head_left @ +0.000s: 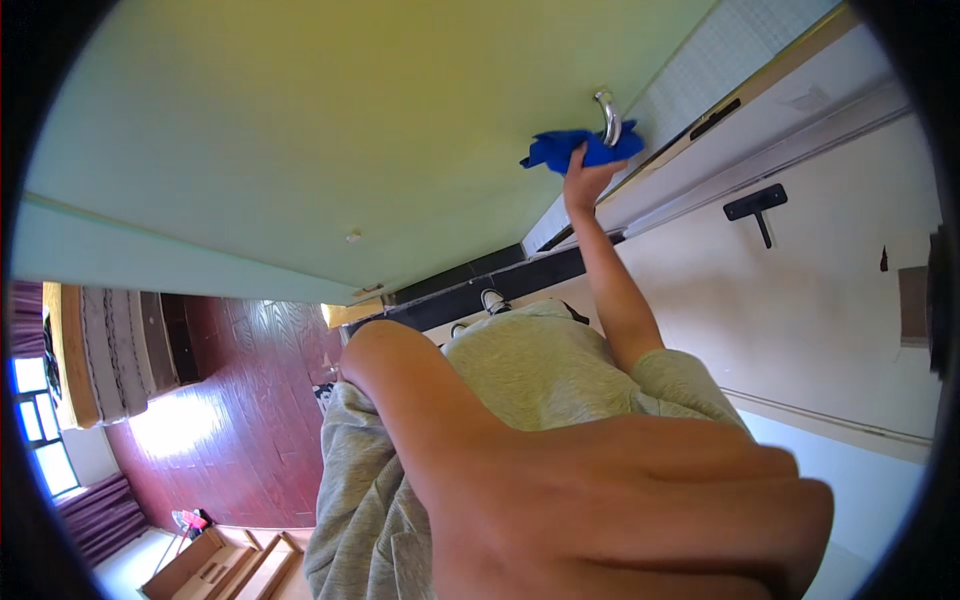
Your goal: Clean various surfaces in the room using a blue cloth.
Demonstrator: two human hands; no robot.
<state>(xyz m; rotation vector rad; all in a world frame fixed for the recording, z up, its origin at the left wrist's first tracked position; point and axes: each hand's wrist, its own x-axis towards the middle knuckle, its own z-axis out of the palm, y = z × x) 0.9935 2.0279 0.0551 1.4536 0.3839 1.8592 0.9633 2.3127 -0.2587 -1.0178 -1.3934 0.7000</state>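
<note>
Up and to the right, my right hand (590, 185) is closed on a blue cloth (575, 150). The cloth is pressed around the lower end of a curved chrome handle (608, 112) on a pale green panel (330, 130). My thumb lies over the cloth; part of my fingers is hidden by it. Very large and close in the lower part of the view, my left hand (640, 505) is bent back at the raised arm, with its fingers curled. Its palm side is hidden, so whatever it may hold cannot be made out.
A light wall or door with a black T-shaped fitting (757, 205) stands on the right. A dark sill (460, 300) runs by my shoes (493, 301). At left are a red-brown wooden floor (260, 400), a mattress (110, 350), purple curtains (105, 520) and an open wooden frame (225, 565).
</note>
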